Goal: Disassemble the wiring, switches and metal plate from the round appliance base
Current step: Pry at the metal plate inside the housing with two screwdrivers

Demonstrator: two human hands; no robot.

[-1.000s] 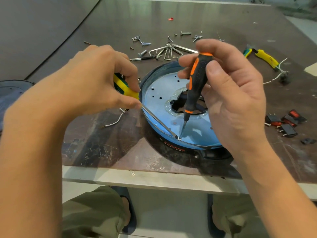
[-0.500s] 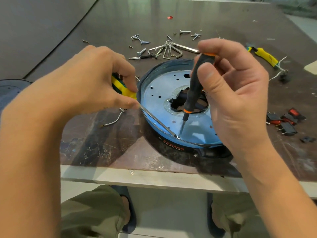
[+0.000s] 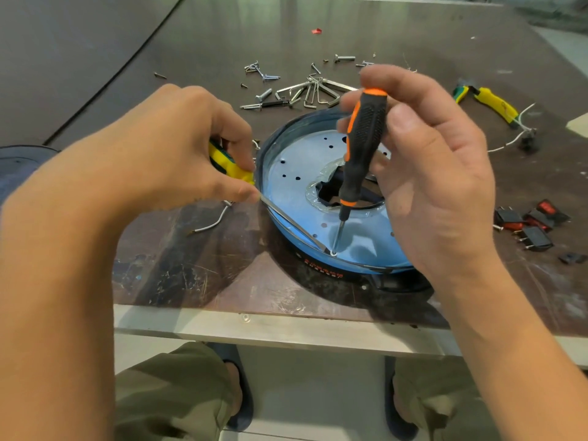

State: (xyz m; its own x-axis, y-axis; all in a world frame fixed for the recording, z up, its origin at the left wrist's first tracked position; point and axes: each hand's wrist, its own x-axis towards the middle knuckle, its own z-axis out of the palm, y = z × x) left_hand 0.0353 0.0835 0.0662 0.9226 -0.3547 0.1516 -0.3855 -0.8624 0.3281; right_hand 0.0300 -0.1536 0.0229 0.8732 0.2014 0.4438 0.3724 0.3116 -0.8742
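The round black appliance base lies on the table with its shiny metal plate facing up. My left hand grips a yellow-handled tool whose long thin blade runs to a screw at the plate's near edge. My right hand holds a black and orange screwdriver upright, its tip on that same screw. Several removed red and black switches lie at the right. A loose white wire lies left of the base.
Loose screws and a bunch of hex keys lie behind the base. Yellow-handled pliers with white wire ends rest at the far right. A dark round part sits at the left edge. My knees show below the table edge.
My right hand has turned on the screwdriver handle, so the orange side faces me again. The left hand and its blade have stayed at the screw.
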